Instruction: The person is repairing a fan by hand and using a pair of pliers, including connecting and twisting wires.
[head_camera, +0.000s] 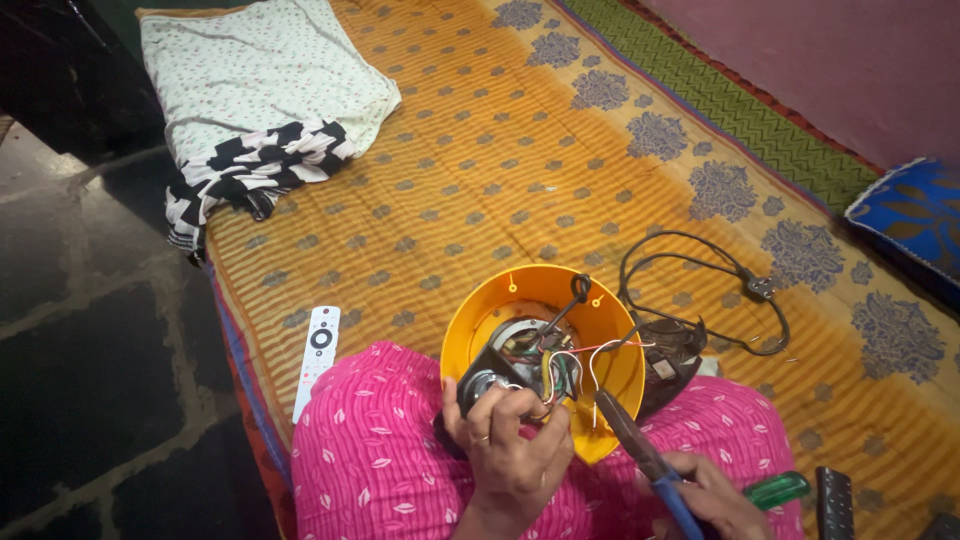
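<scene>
The orange housing, a round open-topped shell, rests on the person's lap over a pink patterned garment, at the near edge of a bed covered by an orange patterned bedspread. Its open mouth faces up toward the camera, tilted slightly toward the person, and inside it sit a grey motor part and a tangle of coloured wires.

The left hand lies at the housing's near rim, its fingers curled and closed on the dark inner piece and the wires just inside that rim. The right hand sits to the right of the housing and nearer the person, clamped on the blue handles of a pair of pliers. The pliers' long axis runs diagonally, from the handles at lower right up and left to the dark nose, which points into the housing at its near right rim, close to the wires; whether the tip touches them cannot be told.

A black cord loops on the bedspread just right of the housing. A green-handled screwdriver lies beside the right hand. A white remote lies left of the housing, and a folded white cloth lies well beyond it at the far left.
</scene>
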